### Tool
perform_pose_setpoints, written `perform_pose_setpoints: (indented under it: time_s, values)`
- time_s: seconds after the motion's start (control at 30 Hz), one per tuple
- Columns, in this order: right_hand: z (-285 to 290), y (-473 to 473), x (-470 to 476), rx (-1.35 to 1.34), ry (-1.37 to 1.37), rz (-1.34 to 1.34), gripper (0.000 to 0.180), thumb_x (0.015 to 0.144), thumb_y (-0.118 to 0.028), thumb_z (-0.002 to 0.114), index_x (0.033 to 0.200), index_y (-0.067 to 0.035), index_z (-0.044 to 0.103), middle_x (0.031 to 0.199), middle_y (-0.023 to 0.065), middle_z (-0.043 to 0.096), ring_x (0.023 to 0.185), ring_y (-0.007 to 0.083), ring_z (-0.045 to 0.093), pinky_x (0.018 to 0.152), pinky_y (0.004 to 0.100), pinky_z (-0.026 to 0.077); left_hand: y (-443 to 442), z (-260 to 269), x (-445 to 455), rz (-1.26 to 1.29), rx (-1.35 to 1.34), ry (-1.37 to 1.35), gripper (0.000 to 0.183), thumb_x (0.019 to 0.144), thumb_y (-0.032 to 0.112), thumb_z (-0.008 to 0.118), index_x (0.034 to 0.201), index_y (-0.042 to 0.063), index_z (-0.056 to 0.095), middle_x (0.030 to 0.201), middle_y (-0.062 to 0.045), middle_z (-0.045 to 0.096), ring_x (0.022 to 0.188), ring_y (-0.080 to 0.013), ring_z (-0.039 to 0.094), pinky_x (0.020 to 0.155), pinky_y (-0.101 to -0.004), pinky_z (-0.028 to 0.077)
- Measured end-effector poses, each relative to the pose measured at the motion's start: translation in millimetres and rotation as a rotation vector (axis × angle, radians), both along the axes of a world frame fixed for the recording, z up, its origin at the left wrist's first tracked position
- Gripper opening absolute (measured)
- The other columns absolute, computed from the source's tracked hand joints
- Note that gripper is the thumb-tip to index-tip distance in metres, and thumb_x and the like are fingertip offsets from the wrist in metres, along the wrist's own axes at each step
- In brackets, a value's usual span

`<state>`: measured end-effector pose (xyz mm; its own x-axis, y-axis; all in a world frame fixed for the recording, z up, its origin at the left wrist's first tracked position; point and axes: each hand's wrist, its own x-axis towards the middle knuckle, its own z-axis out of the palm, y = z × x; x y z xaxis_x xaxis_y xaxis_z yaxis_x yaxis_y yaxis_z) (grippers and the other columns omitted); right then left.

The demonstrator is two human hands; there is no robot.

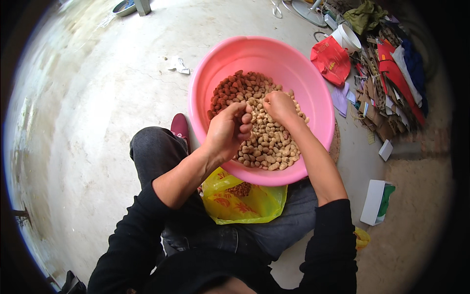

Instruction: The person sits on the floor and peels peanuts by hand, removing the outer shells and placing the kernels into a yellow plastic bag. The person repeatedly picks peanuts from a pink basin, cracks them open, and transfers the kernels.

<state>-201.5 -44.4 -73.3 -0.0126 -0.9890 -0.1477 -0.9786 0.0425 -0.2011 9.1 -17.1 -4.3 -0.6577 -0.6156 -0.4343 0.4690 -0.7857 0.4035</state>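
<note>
A large pink plastic basin stands before me, holding a heap of unshelled peanuts; those at its upper left look redder. My left hand is above the heap's left side with its fingers curled inward; whether something lies inside them is hidden. Over the middle right of the peanuts, my right hand is bent down with its fingertips at the pile, and its grip cannot be made out. In my lap, below the basin's near rim, a yellow plastic bag lies open with small reddish-brown kernels inside.
Right of the basin lie a red bag, a white bucket and a pile of flattened cardboard. A white box with green material is at the lower right. Crumpled paper lies on the concrete floor, and a metal bowl stands farther off.
</note>
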Motion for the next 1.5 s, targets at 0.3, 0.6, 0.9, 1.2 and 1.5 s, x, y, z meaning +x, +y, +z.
perform_pose_setpoints:
  time_s: [0.3, 0.6, 0.9, 1.2, 1.5]
  values:
    - [109.7, 82.5, 47.0, -0.559, -0.459, 0.236, 0.019, 0.074, -0.002, 0.064, 0.093, -0.004, 0.064, 0.073, 0.0076, 0.056, 0.062, 0.0151, 0.057, 0.056, 0.0253, 0.047, 15.9, 3.2, -5.8, -0.127, -0.249, -0.206, 0.034, 0.093, 0.041, 0.047, 0.079, 0.011, 0.051, 0.071, 0.002, 0.049, 0.06, -0.0078, 0.046, 0.053, -0.0178, 0.033]
    - [89.6, 102.0, 49.2, -0.229, -1.438, -0.325, 0.028, 0.09, -0.022, 0.057, 0.106, 0.0, 0.063, 0.08, -0.0024, 0.055, 0.056, 0.0017, 0.042, 0.048, 0.0158, 0.035, 31.4, 2.1, -20.7, -0.121, -0.726, -0.187, 0.025, 0.099, 0.031, 0.036, 0.092, 0.008, 0.045, 0.072, 0.002, 0.04, 0.057, -0.0055, 0.037, 0.05, -0.0189, 0.031]
    - [85.2, 104.2, 80.0, -0.754, -1.128, -0.258, 0.013, 0.087, -0.01, 0.059, 0.089, 0.002, 0.063, 0.077, 0.0057, 0.057, 0.067, 0.0126, 0.054, 0.06, 0.0251, 0.044, 45.4, 4.7, -35.0, 0.117, -0.991, -0.36, 0.028, 0.1, 0.025, 0.032, 0.089, 0.005, 0.047, 0.068, 0.005, 0.04, 0.058, -0.0019, 0.034, 0.049, -0.0169, 0.028]
    - [79.0, 104.4, 86.0, -0.71, -1.181, -0.327, 0.011, 0.088, -0.006, 0.056, 0.092, 0.002, 0.063, 0.076, 0.0051, 0.055, 0.066, 0.0118, 0.053, 0.058, 0.024, 0.043, 44.3, 3.1, -32.0, 0.102, -0.504, -0.162, 0.034, 0.098, 0.031, 0.035, 0.076, 0.007, 0.045, 0.062, 0.003, 0.042, 0.052, -0.0047, 0.036, 0.044, -0.0185, 0.029]
    - [76.7, 100.2, 70.2, -0.853, -0.628, 0.068, 0.021, 0.086, -0.006, 0.06, 0.105, 0.001, 0.063, 0.078, 0.0049, 0.053, 0.063, 0.0091, 0.053, 0.052, 0.0233, 0.044, 25.8, 1.8, -29.5, 0.03, -0.136, -0.224, 0.03, 0.094, 0.036, 0.044, 0.077, 0.012, 0.048, 0.061, 0.003, 0.042, 0.051, -0.0075, 0.037, 0.046, -0.0208, 0.027]
